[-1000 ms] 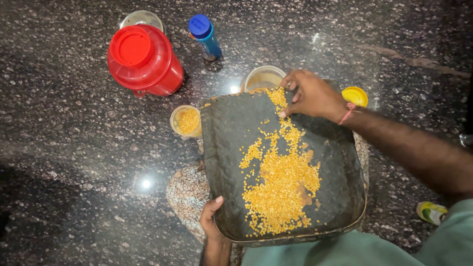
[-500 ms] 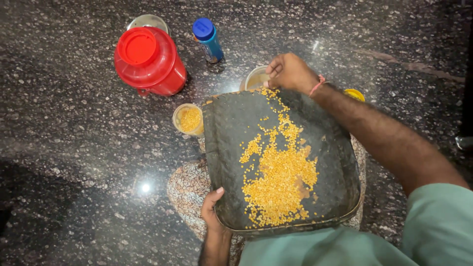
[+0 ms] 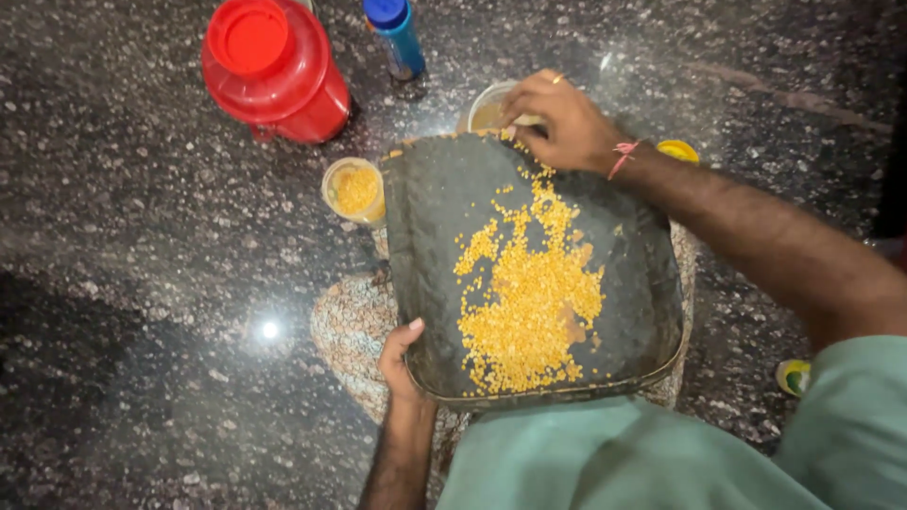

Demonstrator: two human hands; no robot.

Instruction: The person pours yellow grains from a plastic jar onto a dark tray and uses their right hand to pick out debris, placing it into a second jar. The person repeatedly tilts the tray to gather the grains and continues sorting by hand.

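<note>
Bare floor (image 3: 142, 312) lies open leftward; red jar (image 3: 274, 66), blue bottle (image 3: 395, 33) (upright) and small cup (image 3: 354, 191) crowd the far side

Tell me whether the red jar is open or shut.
Shut. The red jar stands upright on the floor with its red lid seated on top.

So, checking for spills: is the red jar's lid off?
No, the red jar stands on the floor with its red lid screwed on top.
</note>
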